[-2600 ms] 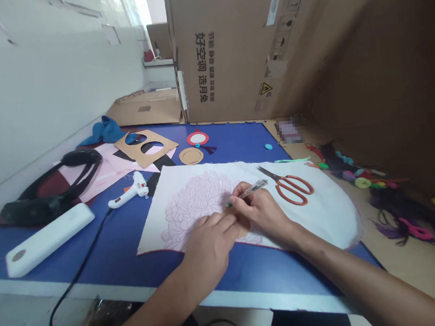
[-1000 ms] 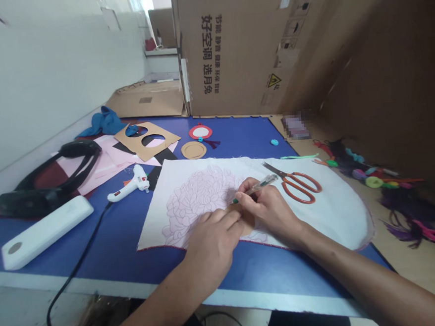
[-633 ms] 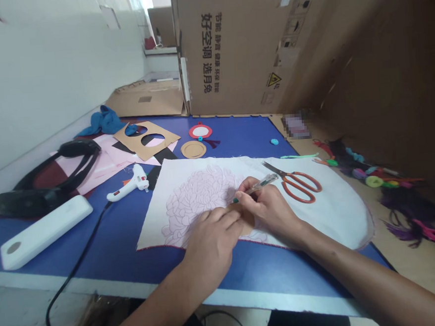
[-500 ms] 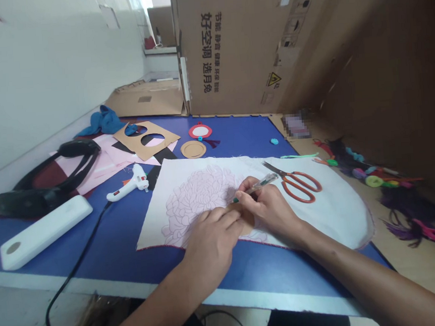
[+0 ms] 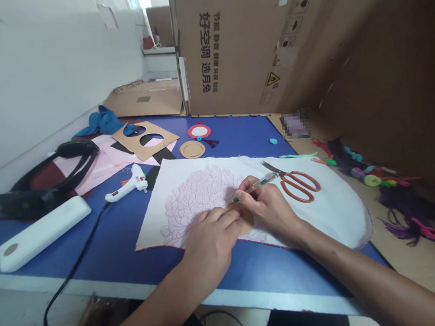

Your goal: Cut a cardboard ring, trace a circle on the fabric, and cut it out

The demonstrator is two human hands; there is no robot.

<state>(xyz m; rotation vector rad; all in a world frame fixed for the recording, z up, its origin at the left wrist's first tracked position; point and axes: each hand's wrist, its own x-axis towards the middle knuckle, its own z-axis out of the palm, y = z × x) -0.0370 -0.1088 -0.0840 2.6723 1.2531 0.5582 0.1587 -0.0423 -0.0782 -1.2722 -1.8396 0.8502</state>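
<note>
White cloth (image 5: 336, 209) printed with a large pale purple flower (image 5: 193, 194) lies in front of me. My left hand (image 5: 213, 235) rests flat on it, fingers stretched over a tan cardboard piece (image 5: 247, 223) and pressing it against the cloth. Most of that piece is hidden under the fingers. In my right hand (image 5: 267, 201) is a clear-barrelled pen (image 5: 266, 179) with a green tip. The tip points down at the cardboard's upper edge; whether it touches is too small to tell. Orange-handled scissors (image 5: 297, 182) lie on the cloth just right of the pen.
Left on the blue table (image 5: 112, 250) are a glue gun (image 5: 127, 184) with a cord, a white oblong case (image 5: 43, 234) and black headgear (image 5: 47, 185). Behind the cloth lie holed cardboard (image 5: 142, 151), a tan disc (image 5: 192, 149) and a red-rimmed ornament (image 5: 199, 131). Tassels (image 5: 412, 229) lie right.
The whole view has shifted very slightly. Both hands, the pen and the cardboard piece hold nearly the same places on the cloth.
</note>
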